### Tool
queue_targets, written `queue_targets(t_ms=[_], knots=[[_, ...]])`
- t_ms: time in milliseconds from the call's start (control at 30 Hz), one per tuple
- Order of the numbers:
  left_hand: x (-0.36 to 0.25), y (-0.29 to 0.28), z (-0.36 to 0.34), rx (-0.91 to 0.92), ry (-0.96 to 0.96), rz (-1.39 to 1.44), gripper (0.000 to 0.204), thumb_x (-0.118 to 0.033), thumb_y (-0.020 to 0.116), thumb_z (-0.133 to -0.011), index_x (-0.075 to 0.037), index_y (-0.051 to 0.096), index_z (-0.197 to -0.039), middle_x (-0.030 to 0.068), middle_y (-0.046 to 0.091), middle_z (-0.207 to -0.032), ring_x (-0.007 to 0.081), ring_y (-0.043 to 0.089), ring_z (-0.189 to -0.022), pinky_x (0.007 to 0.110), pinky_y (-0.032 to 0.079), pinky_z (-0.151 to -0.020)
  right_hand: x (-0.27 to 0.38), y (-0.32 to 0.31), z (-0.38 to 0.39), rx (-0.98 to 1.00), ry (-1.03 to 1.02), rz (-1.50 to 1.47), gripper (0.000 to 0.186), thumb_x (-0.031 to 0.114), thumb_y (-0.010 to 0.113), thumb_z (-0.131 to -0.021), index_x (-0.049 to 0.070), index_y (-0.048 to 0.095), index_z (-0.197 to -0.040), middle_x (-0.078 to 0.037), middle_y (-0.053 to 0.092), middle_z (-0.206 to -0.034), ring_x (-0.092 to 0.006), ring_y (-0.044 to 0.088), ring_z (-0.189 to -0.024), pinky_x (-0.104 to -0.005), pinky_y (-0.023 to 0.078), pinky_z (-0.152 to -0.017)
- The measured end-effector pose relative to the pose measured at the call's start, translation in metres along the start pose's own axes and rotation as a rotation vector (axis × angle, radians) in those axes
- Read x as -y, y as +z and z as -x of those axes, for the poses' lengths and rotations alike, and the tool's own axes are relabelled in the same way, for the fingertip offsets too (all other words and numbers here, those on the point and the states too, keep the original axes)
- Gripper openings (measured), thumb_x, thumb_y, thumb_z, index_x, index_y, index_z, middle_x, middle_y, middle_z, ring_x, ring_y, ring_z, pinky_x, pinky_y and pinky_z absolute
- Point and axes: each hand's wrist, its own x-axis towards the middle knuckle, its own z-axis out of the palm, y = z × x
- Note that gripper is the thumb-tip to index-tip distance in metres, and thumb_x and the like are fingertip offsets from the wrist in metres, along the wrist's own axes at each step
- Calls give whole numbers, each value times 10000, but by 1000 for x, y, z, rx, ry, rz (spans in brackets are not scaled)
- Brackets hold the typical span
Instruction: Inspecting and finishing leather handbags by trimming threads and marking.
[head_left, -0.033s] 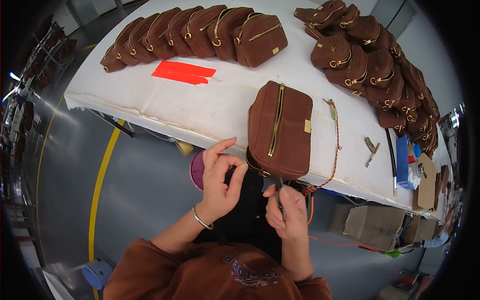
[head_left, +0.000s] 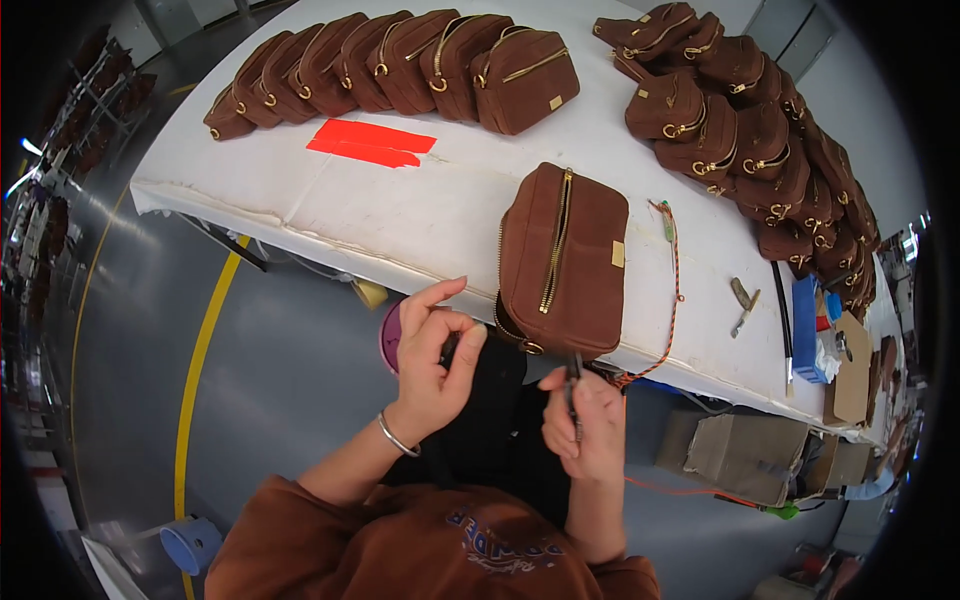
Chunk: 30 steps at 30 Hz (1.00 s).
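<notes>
A boxy brown bag with a brass zipper and a small gold tag lies at the near edge of the white table. Just left of its lower corner is my left hand, thumb and forefinger pinched together, the other fingers curled loosely. Whatever that pinch may hold is too small to make out. Below the bag's near end, my right hand is closed around a slim dark tool. The tool points up toward the bag; its exact kind is unclear.
Similar bags stand in a row at the far left, and more are piled at the right. Red tape marks the tabletop. A twisted cord, a small knife and a blue box lie right.
My right hand and its tool have shifted slightly right. My left hand has drawn a little left of the bag, still pinched. The whole view has moved slightly.
</notes>
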Motion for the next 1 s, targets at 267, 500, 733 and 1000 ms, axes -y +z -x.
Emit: queue_targets(t_ms=[267,500,733,1000], knots=[[20,-26,7,-193,-198,-16,141,35,627,-862,5,645,-999,167,626,-1110,260,630,-1002,318,514,-821,58,-63,-23,-657,-388,680,317,269,555,-1011,-22,654,-1088,49,432,-586,-13,321,-452,-198,233,-406],[21,-20,7,-16,-254,151,200,-44,590,-952,-19,621,-1148,100,678,-931,120,630,-853,235,499,-750,65,-95,-51,-916,-462,1416,424,254,694,-913,-59,621,-1192,-84,587,-797,-190,559,-694,-329,458,-630],[14,-8,-20,14,-337,477,295,-136,545,-1014,-7,541,-1280,79,668,-1083,96,611,-923,225,490,-825,55,-65,-47,-864,-652,1595,485,190,668,-923,-55,526,-1316,-215,572,-1224,-329,572,-1078,-399,492,-872],[9,24,-67,83,-695,935,449,-222,547,-1017,16,462,-1388,191,593,-1241,228,602,-1109,360,491,-979,25,-44,-57,-514,-577,992,566,232,613,-975,-20,409,-1439,-173,527,-1364,-257,526,-1240,-341,445,-1006]])
